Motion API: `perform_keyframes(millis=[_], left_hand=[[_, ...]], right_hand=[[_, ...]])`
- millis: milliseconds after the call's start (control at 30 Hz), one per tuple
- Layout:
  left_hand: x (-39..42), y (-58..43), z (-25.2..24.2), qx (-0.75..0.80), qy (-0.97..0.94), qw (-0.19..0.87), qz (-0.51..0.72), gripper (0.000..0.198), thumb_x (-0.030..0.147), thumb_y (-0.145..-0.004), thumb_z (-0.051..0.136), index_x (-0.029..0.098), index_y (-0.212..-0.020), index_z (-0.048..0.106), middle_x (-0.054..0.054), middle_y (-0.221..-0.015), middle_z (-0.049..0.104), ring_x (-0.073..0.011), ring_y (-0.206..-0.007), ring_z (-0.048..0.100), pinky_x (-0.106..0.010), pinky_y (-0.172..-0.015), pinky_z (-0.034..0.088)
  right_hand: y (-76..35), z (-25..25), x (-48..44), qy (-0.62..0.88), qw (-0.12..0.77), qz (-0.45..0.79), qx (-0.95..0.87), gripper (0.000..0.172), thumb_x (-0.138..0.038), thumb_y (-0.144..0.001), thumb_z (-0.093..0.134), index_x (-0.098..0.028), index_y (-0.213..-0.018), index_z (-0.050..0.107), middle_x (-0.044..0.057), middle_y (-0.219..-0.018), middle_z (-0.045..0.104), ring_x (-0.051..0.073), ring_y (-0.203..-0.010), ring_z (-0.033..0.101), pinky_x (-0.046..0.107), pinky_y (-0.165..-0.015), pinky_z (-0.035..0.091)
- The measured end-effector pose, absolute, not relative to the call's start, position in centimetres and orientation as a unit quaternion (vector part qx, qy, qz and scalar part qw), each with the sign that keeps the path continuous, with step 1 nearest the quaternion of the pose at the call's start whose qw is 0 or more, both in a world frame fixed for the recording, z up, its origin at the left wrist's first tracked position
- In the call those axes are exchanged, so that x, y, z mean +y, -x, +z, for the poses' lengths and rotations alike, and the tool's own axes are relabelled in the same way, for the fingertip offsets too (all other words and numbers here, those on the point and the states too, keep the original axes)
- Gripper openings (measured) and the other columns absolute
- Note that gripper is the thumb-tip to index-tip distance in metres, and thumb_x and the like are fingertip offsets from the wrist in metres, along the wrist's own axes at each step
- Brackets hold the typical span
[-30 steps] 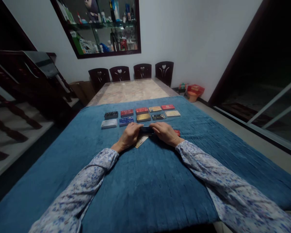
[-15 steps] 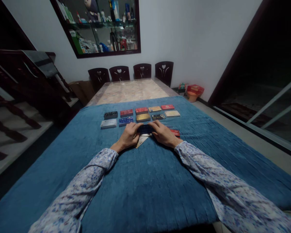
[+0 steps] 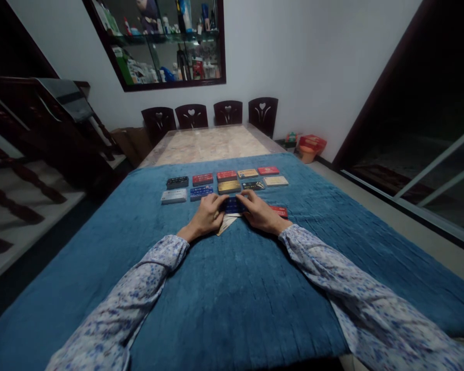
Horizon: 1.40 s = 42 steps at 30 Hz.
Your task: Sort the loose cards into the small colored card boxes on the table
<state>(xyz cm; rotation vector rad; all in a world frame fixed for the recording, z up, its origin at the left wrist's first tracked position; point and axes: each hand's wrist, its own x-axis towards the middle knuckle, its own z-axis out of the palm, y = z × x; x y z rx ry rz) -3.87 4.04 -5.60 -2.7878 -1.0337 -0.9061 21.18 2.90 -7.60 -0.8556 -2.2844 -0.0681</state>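
Observation:
My left hand and my right hand grip the two ends of a dark blue card stack between them. Fingers and thumbs are closed on its sides. Under the stack, pale cards lie fanned on the cloth, partly hidden by my left hand. A red card stack shows just behind my right wrist. Beyond my hands are two rows of card stacks, among them a silver one, a blue one, a gold one and a black one.
A blue cloth covers the near part of the table; its far end is bare marble-patterned top. Several dark chairs stand at the far end. On the right floor sit a red bag and orange bucket.
The blue card stack has tipped slightly, so its printed upper face shows more clearly. Both hands keep their hold in nearly the same place.

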Motion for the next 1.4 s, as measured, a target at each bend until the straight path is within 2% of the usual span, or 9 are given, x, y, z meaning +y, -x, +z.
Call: perform_keyframes(millis=[433,800,1067,1400], left_hand=[[3.9,4.1,-5.4,-0.325,0.903,0.003,-0.282,0.06,0.026,-0.086,0.062,0.018,-0.144,0.053,-0.014,-0.12,0.061,-0.0316,-0.114,0.058,-0.048,-0.1,0.045],[4.0,4.1,-5.4,-0.332,0.902,-0.002,-0.276,0.059,0.031,-0.088,0.065,0.016,-0.143,0.054,-0.016,-0.126,0.065,-0.0337,-0.119,0.059,-0.052,-0.105,0.043],[4.0,4.3,-5.3,-0.345,0.901,-0.01,-0.264,0.051,0.034,-0.089,0.066,0.018,-0.138,0.059,-0.015,-0.127,0.065,-0.0334,-0.118,0.057,-0.053,-0.105,0.041],[3.8,4.3,-5.0,-0.351,0.902,-0.011,-0.251,0.044,0.033,-0.088,0.068,0.017,-0.129,0.064,-0.016,-0.123,0.063,-0.0346,-0.114,0.056,-0.055,-0.101,0.042]], right_hand=[[-21.7,-7.4,2.9,0.313,0.338,-0.007,-0.888,0.077,-0.002,-0.081,0.056,-0.015,-0.155,0.04,0.023,-0.138,0.052,0.033,-0.12,0.061,0.052,-0.101,0.057],[-22.3,-7.2,3.0,0.314,0.325,0.003,-0.892,0.067,-0.007,-0.086,0.06,-0.015,-0.151,0.046,0.024,-0.141,0.054,0.035,-0.128,0.057,0.059,-0.106,0.054],[-22.5,-6.8,3.1,0.307,0.32,0.011,-0.896,0.056,-0.01,-0.089,0.063,-0.018,-0.144,0.055,0.021,-0.136,0.059,0.034,-0.124,0.058,0.06,-0.104,0.054],[-22.5,-6.3,2.8,0.31,0.295,0.019,-0.903,0.051,-0.01,-0.089,0.059,-0.016,-0.139,0.058,0.021,-0.137,0.059,0.034,-0.123,0.057,0.059,-0.103,0.055]])
